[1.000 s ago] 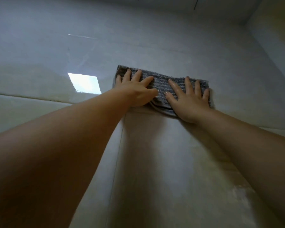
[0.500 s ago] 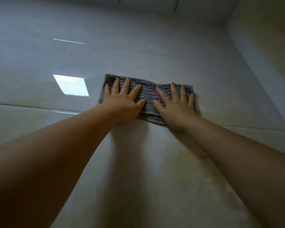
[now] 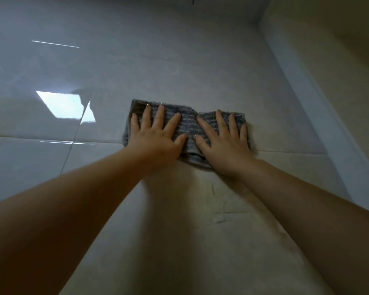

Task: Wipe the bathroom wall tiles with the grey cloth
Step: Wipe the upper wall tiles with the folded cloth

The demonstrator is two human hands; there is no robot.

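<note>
We press the folded grey cloth (image 3: pixel 189 124) flat against the glossy wall tiles (image 3: pixel 136 60), just above a horizontal joint, our left hand (image 3: pixel 156 137) and right hand (image 3: pixel 224 145) both lying on it with straight, spread fingers.

Both hands press a folded grey cloth (image 3: pixel 189 124) flat against the wall tiles (image 3: pixel 158 64), fingers spread. The left hand (image 3: pixel 156 138) and right hand (image 3: pixel 224 145) lie side by side, thumbs nearly touching. A bright reflection (image 3: pixel 62 105) shines left of them.
</note>
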